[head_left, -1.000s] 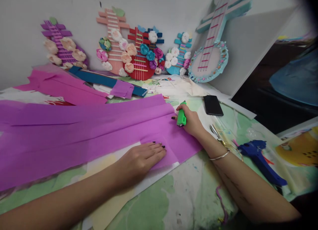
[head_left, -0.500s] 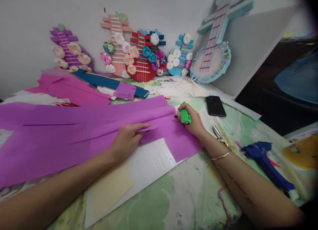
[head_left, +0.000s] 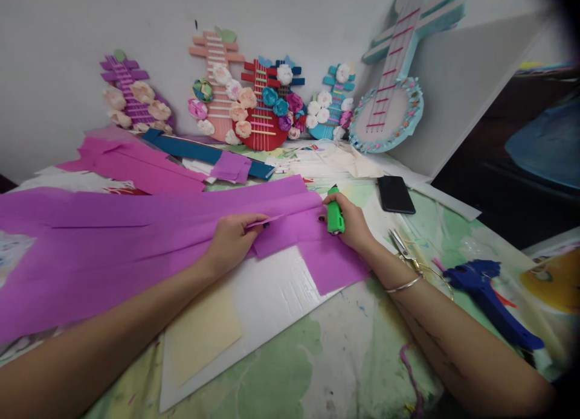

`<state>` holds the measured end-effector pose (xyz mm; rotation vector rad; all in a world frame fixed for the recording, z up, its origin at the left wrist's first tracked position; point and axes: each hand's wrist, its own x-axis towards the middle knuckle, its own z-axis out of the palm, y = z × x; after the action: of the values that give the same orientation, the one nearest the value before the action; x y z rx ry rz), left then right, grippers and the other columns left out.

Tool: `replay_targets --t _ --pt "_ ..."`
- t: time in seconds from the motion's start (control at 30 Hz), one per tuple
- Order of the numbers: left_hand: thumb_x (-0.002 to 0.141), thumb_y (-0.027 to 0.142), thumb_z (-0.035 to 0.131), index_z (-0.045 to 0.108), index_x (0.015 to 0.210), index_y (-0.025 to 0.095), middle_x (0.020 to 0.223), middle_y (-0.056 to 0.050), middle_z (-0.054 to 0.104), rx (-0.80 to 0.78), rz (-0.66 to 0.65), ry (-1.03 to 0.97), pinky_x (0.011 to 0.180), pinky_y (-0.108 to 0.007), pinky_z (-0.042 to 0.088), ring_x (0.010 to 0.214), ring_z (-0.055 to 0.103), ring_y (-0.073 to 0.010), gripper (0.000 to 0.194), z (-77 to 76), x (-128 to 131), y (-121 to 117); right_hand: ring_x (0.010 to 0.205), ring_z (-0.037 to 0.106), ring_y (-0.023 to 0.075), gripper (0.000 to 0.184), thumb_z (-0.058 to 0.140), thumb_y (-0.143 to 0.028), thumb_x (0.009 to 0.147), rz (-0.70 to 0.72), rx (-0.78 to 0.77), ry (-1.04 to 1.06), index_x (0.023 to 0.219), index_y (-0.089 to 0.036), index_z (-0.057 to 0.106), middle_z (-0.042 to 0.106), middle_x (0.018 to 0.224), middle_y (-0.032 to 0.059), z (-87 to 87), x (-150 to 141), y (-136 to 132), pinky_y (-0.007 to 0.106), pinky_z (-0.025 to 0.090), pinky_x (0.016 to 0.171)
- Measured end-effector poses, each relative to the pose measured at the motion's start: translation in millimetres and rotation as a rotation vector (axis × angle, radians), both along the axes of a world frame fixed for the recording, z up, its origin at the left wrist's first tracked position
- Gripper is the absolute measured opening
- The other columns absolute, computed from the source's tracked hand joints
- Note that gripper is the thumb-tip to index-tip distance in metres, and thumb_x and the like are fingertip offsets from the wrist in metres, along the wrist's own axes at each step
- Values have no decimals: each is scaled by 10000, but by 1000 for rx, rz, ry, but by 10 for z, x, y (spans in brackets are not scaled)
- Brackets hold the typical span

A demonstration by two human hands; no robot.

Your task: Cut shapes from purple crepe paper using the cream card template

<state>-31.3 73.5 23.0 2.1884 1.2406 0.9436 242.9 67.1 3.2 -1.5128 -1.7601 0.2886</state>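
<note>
My left hand pinches a raised edge of the purple crepe paper, lifting a folded flap off the white board beneath. The paper is a long sheet spread across the left half of the table. In my right hand is a green box cutter, held at the paper's right end; its blade is too small to make out. A square part of the purple paper lies flat on the board just below the cutter. Yellowish paper rests on the board's near left part.
Scissors and a blue hot glue gun lie right, by my forearm. A black phone sits behind them. Along the wall lean several decorated toy guitars. Pink paper and a dark blue strip lie back left.
My left hand, earlier flat on the purple paper, has moved up and back, lifting the edge and baring the white board. My right hand keeps the cutter and has tilted it slightly.
</note>
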Motion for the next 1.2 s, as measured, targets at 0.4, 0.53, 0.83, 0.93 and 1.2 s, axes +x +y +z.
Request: replay_targets --t 0.4,0.53,0.83,0.93,1.2 --pt "839 299 494 719 1014 205 1032 -24 740 15 42 41 901 -371 517 955 680 -224 301 -14 -48 132 594 561 186 256 604 -342 781 22 -8 -59 1009 -233 563 584 625 -25 28 11 -13 269 415 589" --pt "865 360 486 698 1050 214 1076 -37 726 3 34 79 897 -382 511 968 670 -231 317 23 -43 115 588 556 186 311 614 -447 794 31 -12 -58 1010 -229 561 593 647 -15 24 26 -5 279 422 597" --pt "668 697 631 583 903 136 922 -132 618 145 34 649 712 -378 468 861 568 -298 610 78 15 -71 628 567 193 314 595 -497 818 35 25 -76 990 -237 554 610 672 -4 4 25 -1 281 416 607" --pt "691 648 638 544 811 177 826 -76 598 73 -34 612 626 -316 414 766 539 -240 495 73 20 -69 622 568 195 311 602 -487 815 33 17 -81 987 -232 557 614 667 0 8 15 -4 282 410 600" --pt "822 342 549 480 687 195 682 -17 539 -41 -178 504 568 -269 315 633 472 -171 211 69 50 -58 609 571 197 324 618 -480 803 50 -7 -66 990 -222 559 616 671 5 6 3 -1 289 409 598"
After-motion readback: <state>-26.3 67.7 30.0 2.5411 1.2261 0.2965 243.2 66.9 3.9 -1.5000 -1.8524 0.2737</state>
